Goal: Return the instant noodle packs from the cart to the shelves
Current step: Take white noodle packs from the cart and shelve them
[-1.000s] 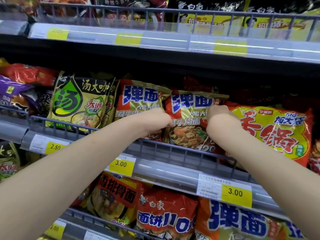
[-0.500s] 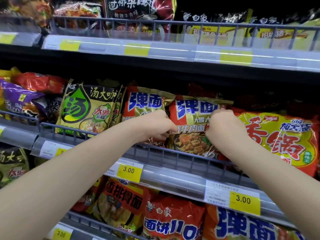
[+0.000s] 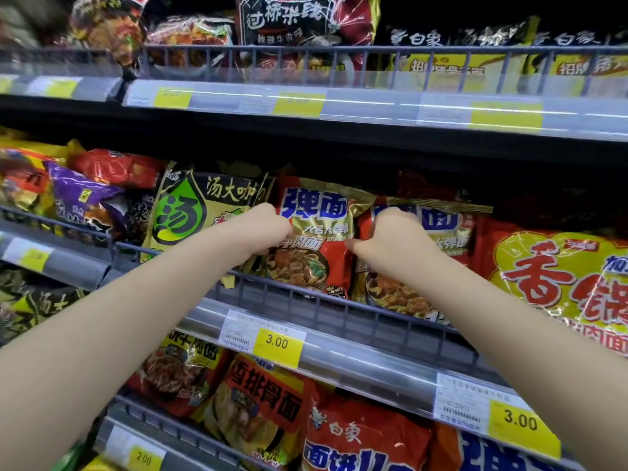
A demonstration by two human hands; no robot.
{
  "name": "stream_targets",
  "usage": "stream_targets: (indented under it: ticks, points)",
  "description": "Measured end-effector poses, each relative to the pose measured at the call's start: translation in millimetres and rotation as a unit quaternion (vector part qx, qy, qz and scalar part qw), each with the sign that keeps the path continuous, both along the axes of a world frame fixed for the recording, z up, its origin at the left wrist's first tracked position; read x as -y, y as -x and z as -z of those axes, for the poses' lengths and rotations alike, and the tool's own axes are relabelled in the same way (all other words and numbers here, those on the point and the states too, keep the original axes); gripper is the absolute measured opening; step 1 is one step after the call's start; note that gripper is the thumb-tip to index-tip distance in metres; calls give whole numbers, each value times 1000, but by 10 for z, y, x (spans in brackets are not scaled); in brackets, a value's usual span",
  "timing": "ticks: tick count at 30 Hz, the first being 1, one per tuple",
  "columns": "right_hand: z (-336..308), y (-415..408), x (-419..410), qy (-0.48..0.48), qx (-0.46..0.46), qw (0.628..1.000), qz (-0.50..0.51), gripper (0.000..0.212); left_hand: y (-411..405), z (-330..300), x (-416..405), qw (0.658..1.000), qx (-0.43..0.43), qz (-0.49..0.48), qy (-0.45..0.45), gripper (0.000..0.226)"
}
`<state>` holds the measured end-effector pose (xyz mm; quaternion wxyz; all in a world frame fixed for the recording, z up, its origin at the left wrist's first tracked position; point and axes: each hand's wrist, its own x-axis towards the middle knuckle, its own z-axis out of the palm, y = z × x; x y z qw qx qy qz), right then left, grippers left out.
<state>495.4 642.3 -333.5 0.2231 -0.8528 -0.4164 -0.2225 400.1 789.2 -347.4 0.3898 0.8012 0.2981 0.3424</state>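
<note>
Two bare hands reached over the wire rail (image 3: pixel 339 309) of the middle shelf (image 3: pixel 356 362), both at one red-and-gold noodle pack (image 3: pixel 317 232) with blue characters. The left hand (image 3: pixel 268 226) had its fingers curled round the pack's left edge, and the right hand (image 3: pixel 390 243) pinched its right edge, thumb pointing toward the pack's middle. The pack stood upright behind the rail, its lower part showing a bowl of noodles. Just right of it, partly behind the right hand, stood a second pack (image 3: pixel 438 232) of the same design, touching the first. To the left stood an olive pack (image 3: pixel 200 212) with a green drop logo, partly hidden by the left forearm. Farther left lay a purple pack (image 3: pixel 81 198) and red ones, jumbled. At the far right a large red-and-yellow pack (image 3: pixel 560 283) leaned against the rail.

A yellow price tag (image 3: pixel 277 342) reading 3.00 sat on the shelf's front strip below the held pack; another 3.00 tag (image 3: pixel 520 421) sat farther right. The upper shelf (image 3: pixel 306 103) carried dark and red packs behind its own rail, with blurred yellow tags. The lower shelf held more orange and red packs (image 3: pixel 360 440), and a 2.00 tag (image 3: pixel 144 457) showed at the bottom left.
</note>
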Motion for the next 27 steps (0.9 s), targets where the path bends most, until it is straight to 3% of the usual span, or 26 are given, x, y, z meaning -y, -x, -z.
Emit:
stream_targets:
  ticks: [6, 10, 14, 19, 23, 27]
  points:
    - [-36, 12, -256, 31, -105, 994, 7, 14, -37, 38, -64, 1000, -30, -7, 0, 51]
    - [-32, 47, -292, 35, -87, 995, 23, 8, -55, 60, -135, 998, -57, -8, -21, 52]
    - [-28, 52, -306, 50, -70, 995, 44, 28, -28, 80, -189, 997, -76, 9, -31, 57]
    - [-1, 21, -350, 62, -31, 996, 61, 31, 18, 98, -218, 996, -69, 24, -54, 46]
    - [46, -1, -370, 71, 7, 996, 51, 19, 71, 111, -203, 995, -59, 35, -67, 29]
    - [86, -15, -380, 94, 61, 993, 49, 8, 123, 139, -188, 994, -55, 39, -86, 38]
